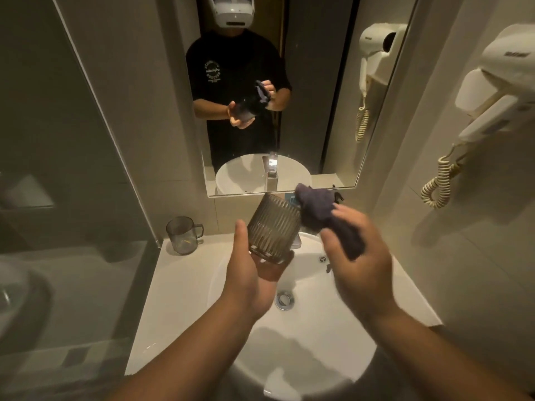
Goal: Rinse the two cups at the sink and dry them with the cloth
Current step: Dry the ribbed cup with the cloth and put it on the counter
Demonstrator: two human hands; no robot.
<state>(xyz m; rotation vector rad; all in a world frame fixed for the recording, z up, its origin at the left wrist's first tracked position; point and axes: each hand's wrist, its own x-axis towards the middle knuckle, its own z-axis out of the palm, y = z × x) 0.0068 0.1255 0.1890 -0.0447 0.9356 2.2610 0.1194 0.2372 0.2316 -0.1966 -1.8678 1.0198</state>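
My left hand [249, 273] holds a ribbed, smoky glass cup [272, 227] from below, tilted with its mouth away from me, above the white sink [185, 285]. My right hand [362, 267] grips a dark purple cloth [318, 209], whose bunched end touches the cup's upper right rim. A second cup [182, 234], clear grey with a handle, stands upright on the sink's back left corner. The tap is mostly hidden behind the cup and the cloth.
A mirror [318, 82] above the sink reflects a person in a black shirt. A wall-mounted hair dryer [498, 91] with a coiled cord hangs on the right wall. The drain [284, 299] lies in the middle of the basin. A glass partition stands to the left.
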